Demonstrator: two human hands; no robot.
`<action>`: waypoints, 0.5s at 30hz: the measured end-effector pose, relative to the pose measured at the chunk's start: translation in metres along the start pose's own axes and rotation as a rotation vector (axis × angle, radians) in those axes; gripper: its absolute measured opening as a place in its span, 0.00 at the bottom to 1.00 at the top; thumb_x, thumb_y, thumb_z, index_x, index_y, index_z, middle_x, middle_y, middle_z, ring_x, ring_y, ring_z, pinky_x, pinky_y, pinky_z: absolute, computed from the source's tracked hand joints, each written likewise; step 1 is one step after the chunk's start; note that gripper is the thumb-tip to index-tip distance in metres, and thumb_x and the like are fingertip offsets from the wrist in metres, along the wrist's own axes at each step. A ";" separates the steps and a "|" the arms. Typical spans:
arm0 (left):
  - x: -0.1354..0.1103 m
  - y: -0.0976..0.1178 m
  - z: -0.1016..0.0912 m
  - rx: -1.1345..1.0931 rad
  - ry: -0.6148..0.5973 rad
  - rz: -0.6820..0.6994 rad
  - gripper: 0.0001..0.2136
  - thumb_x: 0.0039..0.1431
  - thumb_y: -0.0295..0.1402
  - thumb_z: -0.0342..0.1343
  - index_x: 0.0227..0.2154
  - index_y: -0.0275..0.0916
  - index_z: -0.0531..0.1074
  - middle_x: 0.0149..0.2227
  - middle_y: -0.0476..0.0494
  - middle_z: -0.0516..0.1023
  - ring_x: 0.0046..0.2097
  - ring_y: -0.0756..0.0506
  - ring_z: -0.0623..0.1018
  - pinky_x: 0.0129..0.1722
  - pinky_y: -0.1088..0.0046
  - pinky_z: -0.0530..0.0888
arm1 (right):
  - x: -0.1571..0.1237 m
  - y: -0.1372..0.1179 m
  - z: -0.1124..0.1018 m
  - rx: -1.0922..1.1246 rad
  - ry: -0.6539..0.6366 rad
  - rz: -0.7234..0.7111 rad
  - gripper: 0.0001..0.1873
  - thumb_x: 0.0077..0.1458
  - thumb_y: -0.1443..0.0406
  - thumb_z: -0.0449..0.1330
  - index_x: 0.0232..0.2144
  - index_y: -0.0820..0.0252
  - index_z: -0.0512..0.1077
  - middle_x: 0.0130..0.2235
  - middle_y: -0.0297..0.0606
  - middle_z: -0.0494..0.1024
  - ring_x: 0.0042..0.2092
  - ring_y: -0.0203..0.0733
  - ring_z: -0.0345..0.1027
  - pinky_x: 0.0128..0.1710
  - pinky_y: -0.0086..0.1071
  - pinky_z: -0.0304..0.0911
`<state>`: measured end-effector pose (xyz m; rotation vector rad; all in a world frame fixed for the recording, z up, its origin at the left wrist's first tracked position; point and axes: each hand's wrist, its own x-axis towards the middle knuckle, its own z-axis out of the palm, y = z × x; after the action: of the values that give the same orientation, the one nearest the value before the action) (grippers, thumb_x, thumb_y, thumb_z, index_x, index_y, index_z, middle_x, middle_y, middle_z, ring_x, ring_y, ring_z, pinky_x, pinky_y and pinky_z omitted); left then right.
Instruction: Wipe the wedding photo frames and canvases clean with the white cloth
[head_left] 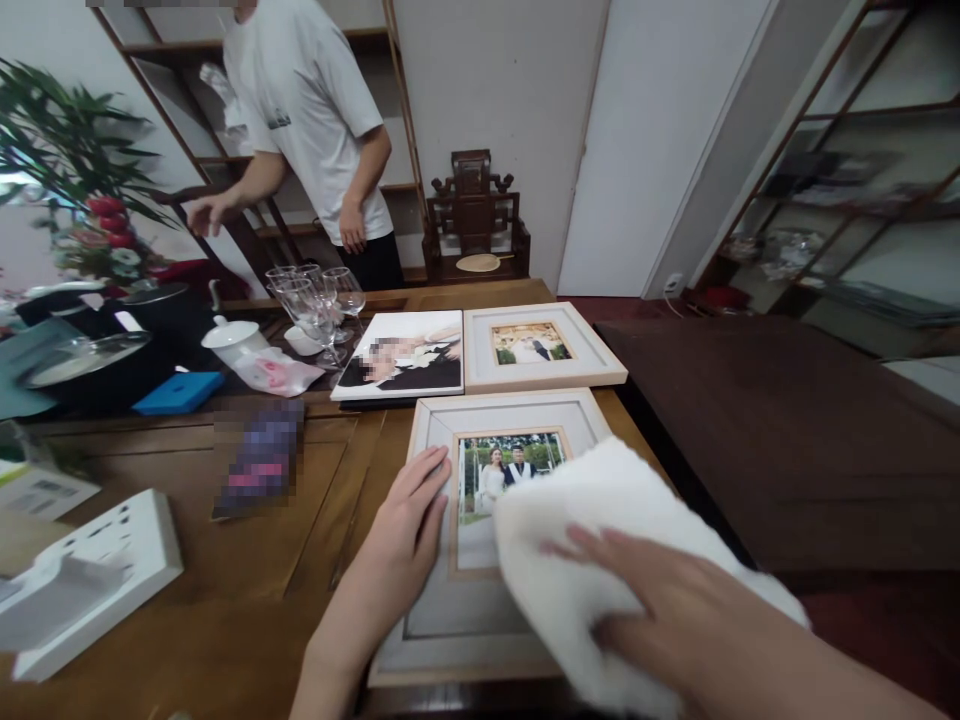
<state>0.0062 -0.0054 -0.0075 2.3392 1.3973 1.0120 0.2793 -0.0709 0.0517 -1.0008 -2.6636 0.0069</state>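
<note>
A picture frame (442, 625) with a pale wooden border and a photo of a couple lies flat on the wooden table. My left hand (409, 525) rests on its left side, fingers stretched out flat. In my right hand (645, 590) is a white cloth (600, 490), bunched under the fingers and lying over the frame's right part. The cloth hides the right side of the photo. Just beyond lie a second pale picture frame (592, 350) and a black-and-white photo panel (375, 345), side by side.
Several wine glasses (322, 300), a white lidded pot (234, 335), a blue box (178, 392) and dark pans (97, 365) stand left on the table (315, 590). White foam packing (97, 580) lies near left. A person (315, 120) stands beyond the table. A dark low table (810, 430) is at right.
</note>
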 end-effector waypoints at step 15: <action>0.001 0.004 -0.003 0.017 -0.006 0.014 0.16 0.64 0.28 0.46 0.54 0.38 0.67 0.59 0.37 0.67 0.62 0.42 0.65 0.61 0.56 0.64 | 0.054 0.045 0.029 -0.127 -0.115 0.061 0.28 0.36 0.81 0.56 0.42 0.62 0.75 0.60 0.53 0.64 0.61 0.65 0.53 0.57 0.59 0.54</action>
<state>0.0072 -0.0074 -0.0030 2.3654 1.3948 1.0001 0.2617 0.0010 0.0341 -1.1536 -2.7662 -0.0959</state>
